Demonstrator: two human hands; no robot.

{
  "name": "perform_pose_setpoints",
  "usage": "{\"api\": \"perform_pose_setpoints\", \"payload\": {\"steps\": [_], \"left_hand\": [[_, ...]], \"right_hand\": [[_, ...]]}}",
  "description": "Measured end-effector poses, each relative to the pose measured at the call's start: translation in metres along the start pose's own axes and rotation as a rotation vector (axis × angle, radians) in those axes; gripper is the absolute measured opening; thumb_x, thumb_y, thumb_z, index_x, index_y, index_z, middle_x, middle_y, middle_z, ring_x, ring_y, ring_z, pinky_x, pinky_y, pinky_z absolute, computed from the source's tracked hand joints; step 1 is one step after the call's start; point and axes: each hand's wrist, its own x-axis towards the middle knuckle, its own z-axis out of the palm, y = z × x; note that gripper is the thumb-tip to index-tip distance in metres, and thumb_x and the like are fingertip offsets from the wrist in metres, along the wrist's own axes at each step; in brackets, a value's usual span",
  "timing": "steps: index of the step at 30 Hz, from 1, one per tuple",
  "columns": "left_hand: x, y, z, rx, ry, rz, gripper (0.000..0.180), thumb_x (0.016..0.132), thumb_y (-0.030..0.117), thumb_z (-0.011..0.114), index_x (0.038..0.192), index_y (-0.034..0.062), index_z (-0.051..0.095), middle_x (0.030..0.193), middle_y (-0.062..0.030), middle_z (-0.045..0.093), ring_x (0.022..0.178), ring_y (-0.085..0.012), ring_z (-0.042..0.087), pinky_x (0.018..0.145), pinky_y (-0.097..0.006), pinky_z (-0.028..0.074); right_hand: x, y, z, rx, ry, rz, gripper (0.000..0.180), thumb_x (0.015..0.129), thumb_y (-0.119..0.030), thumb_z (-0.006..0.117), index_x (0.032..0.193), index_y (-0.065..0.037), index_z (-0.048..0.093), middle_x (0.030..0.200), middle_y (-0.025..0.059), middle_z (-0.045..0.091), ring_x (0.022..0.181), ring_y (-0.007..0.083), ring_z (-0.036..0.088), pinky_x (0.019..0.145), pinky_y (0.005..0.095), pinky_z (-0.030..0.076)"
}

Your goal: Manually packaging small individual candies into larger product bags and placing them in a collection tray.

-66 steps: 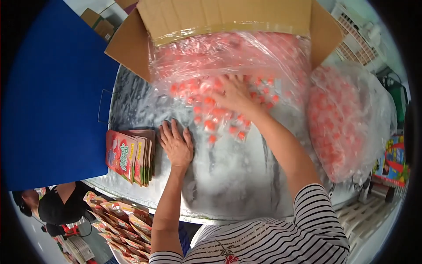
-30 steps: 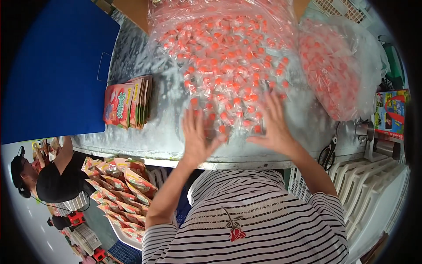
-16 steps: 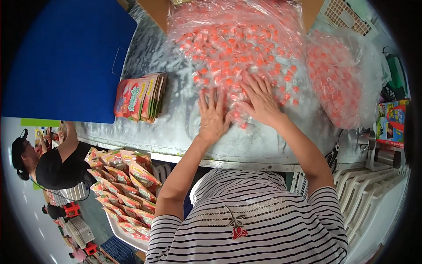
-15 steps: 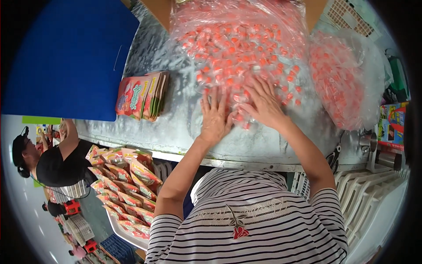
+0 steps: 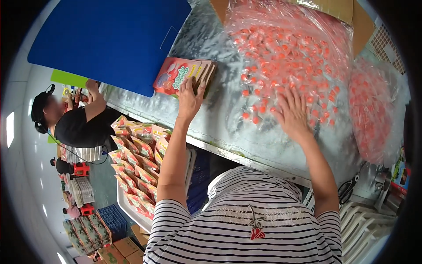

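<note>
Left of upper centre, the left hand (image 5: 190, 103), fingers parted, meets a stack of flat, glossy red-pink pouches (image 5: 175, 75); I cannot tell whether it pinches any. The right hand (image 5: 295, 118) lies spread on clear-wrapped round red sweets (image 5: 281, 57), upper right. Taking a pouch seems under way, calling for separating one.

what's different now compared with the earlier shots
The bare left hand has moved leftward from the loose red wrapped candies to the stack of flat pink printed pouches, fingers on its near side; whether it grips is unclear. The camera view has turned too. The bare right hand stays at the candies; the bulging clear plastic bag remains beyond it.
</note>
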Motion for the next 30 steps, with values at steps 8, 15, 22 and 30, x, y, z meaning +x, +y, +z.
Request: {"api": "perform_pose_setpoints", "payload": {"steps": [8,15,22,30], "left_hand": [[0.003,-0.045,-0.004,0.065,0.105,-0.003,0.029,0.09,0.021,0.053,0.105,-0.0026,0.063,0.095,-0.0242,0.064,0.087,-0.0411,0.061,0.08,-0.047,0.046],[0.011,-0.045,-0.013,0.001,0.032,-0.06,0.027,0.092,0.019,0.052,0.096,-0.0032,0.067,0.08,-0.022,0.065,0.073,-0.0372,0.064,0.067,-0.042,0.049],[0.006,0.005,-0.068,-0.182,0.205,0.014,0.024,0.094,0.018,0.052,0.082,-0.0016,0.062,0.067,-0.0194,0.059,0.063,-0.0333,0.061,0.058,-0.04,0.047],[-0.137,0.105,0.025,-0.321,0.023,0.261,0.007,0.074,0.009,0.064,0.076,0.0026,0.065,0.067,-0.0151,0.058,0.059,-0.0345,0.057,0.056,-0.046,0.044]], "right_hand": [[0.0,0.003,0.001,0.027,0.122,-0.021,0.053,0.09,-0.036,0.057,0.133,-0.007,0.047,0.149,0.0147,0.032,0.14,0.033,0.024,0.113,0.053,0.016],[0.003,0.005,0.008,0.052,0.115,-0.011,0.053,0.089,-0.035,0.058,0.132,-0.005,0.048,0.148,0.0145,0.033,0.138,0.0349,0.027,0.113,0.0521,0.018],[0.003,0.003,-0.007,0.118,0.342,-0.148,0.061,0.081,-0.031,0.068,0.131,-0.003,0.047,0.143,0.0211,0.037,0.135,0.038,0.03,0.11,0.0538,0.023],[-0.037,-0.1,0.013,1.155,0.046,0.277,0.036,0.086,-0.029,0.069,0.103,0.001,0.062,0.082,0.0111,0.068,0.074,0.0214,0.066,0.068,0.0307,0.052]]}}
